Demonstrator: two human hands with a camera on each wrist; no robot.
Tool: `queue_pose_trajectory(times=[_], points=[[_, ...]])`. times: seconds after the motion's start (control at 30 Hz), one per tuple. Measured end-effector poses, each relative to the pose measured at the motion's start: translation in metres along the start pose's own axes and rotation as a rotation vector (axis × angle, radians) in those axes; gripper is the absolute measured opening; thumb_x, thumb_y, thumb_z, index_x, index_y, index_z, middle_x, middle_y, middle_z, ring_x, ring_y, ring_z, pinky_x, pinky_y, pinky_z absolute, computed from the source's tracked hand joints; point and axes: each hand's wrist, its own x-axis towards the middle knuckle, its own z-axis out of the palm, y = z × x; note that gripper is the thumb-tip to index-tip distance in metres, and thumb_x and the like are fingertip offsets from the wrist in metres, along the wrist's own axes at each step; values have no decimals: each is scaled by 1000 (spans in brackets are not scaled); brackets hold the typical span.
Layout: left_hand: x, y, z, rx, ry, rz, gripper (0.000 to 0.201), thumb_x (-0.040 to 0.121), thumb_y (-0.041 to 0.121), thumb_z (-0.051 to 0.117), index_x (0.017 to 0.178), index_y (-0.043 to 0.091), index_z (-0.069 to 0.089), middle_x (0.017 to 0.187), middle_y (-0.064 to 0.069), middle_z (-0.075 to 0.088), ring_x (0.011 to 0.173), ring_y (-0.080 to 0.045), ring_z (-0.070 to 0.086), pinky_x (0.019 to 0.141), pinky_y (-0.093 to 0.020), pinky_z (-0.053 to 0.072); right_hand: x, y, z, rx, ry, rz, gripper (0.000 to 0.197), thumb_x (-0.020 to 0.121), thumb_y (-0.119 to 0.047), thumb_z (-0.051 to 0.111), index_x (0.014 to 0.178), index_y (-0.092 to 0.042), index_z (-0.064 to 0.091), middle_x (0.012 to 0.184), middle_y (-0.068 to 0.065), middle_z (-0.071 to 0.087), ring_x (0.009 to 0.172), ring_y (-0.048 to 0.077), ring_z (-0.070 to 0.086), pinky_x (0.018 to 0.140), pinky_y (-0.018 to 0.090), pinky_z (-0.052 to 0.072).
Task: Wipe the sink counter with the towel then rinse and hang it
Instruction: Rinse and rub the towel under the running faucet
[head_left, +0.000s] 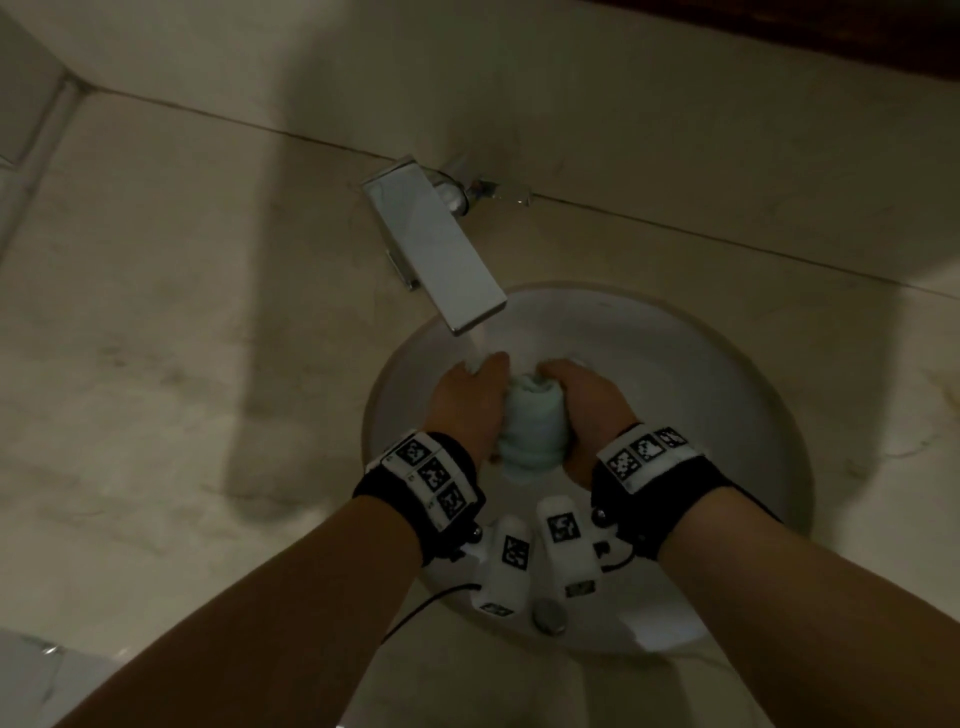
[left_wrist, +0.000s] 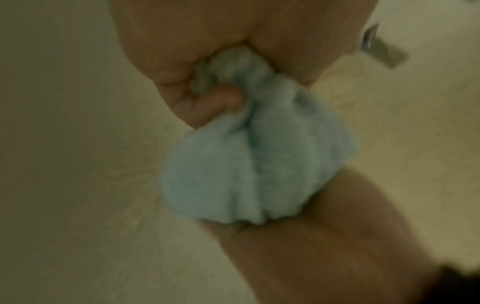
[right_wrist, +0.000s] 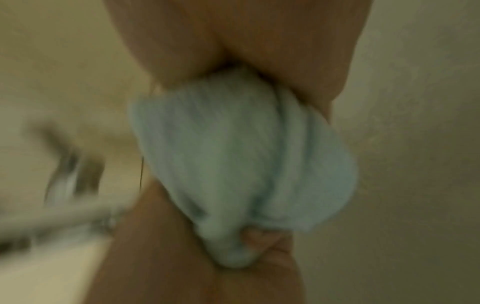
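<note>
A bunched light-blue towel (head_left: 532, 428) is squeezed between both hands over the round white sink basin (head_left: 701, 415), just below the flat chrome faucet spout (head_left: 436, 244). My left hand (head_left: 470, 400) grips its left side and my right hand (head_left: 584, 402) grips its right side. In the left wrist view the towel (left_wrist: 259, 156) bulges out below curled fingers (left_wrist: 218, 102). The right wrist view shows the towel (right_wrist: 244, 156) wadded in the palm, blurred. A thin stream of water (head_left: 475, 345) seems to fall from the spout onto the left hand.
Beige marble counter (head_left: 182, 338) surrounds the basin, with a tiled wall behind. The drain plug (head_left: 549, 614) sits at the basin's near side. A chrome fitting (head_left: 493, 189) lies behind the faucet.
</note>
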Motion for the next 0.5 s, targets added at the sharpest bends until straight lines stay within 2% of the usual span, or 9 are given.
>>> queue_pose_trajectory(times=[0.07, 0.1, 0.17, 0.23, 0.27, 0.3, 0.37, 0.43, 0.5], points=[[2, 0, -3, -99, 42, 18, 39, 74, 59, 62, 89, 23, 67, 92, -10, 72, 91, -31, 69, 92, -57, 55, -10, -5, -9, 112, -180, 127, 42, 91, -31, 60, 124, -5, 66, 120, 22, 67, 104, 37, 65, 89, 50, 53], [1, 0, -5, -154, 42, 15, 36, 70, 60, 65, 89, 29, 66, 98, -14, 71, 95, -35, 69, 91, -58, 55, -7, -5, -18, 124, -262, 163, 44, 88, -29, 64, 125, -7, 65, 125, 22, 65, 109, 41, 63, 88, 60, 52], [2, -6, -10, -302, 36, -18, 30, 77, 45, 73, 102, 34, 62, 110, -15, 68, 103, -37, 68, 90, -57, 57, -19, -5, -28, 116, -405, 196, 51, 84, -24, 70, 132, -10, 60, 135, 21, 58, 118, 47, 58, 85, 67, 51], [6, -16, -11, -445, -47, -63, 51, 81, 27, 75, 128, 24, 57, 117, -10, 70, 103, -32, 71, 83, -48, 61, -24, -2, -26, 156, -468, 149, 47, 90, -30, 65, 133, -11, 60, 132, 18, 62, 119, 42, 60, 92, 65, 50], [5, -20, -9, -474, -116, -68, 58, 80, 25, 75, 135, 20, 55, 120, -9, 70, 103, -29, 71, 79, -43, 61, -25, -1, -22, 150, -469, 108, 45, 92, -33, 62, 132, -12, 61, 130, 16, 65, 119, 39, 61, 96, 63, 49], [5, -25, -9, -457, -165, -69, 57, 82, 21, 73, 136, 18, 54, 123, -9, 69, 105, -28, 71, 81, -42, 61, -25, -2, -16, 138, -453, 68, 43, 92, -33, 62, 130, -12, 62, 127, 15, 66, 117, 38, 63, 97, 61, 49], [3, -32, -14, -364, -253, -60, 52, 85, 9, 70, 135, 15, 55, 129, -14, 65, 113, -33, 66, 92, -52, 57, -26, -2, -8, 132, -394, -39, 34, 89, -24, 64, 120, -9, 67, 116, 16, 71, 109, 38, 66, 88, 52, 57], [1, -39, -24, -192, -414, -79, 70, 74, 12, 79, 139, 14, 52, 134, -18, 61, 117, -37, 64, 96, -58, 53, -24, -5, -6, 168, -339, -144, 17, 89, -8, 64, 105, -11, 70, 102, 14, 75, 97, 35, 70, 76, 44, 61], [-1, -41, -31, -50, -553, -184, 82, 70, 11, 84, 144, 21, 50, 137, -9, 61, 120, -35, 62, 95, -57, 54, -24, -11, -8, 189, -311, -186, 15, 91, -4, 61, 100, -12, 71, 95, 12, 75, 91, 32, 71, 73, 40, 62]])
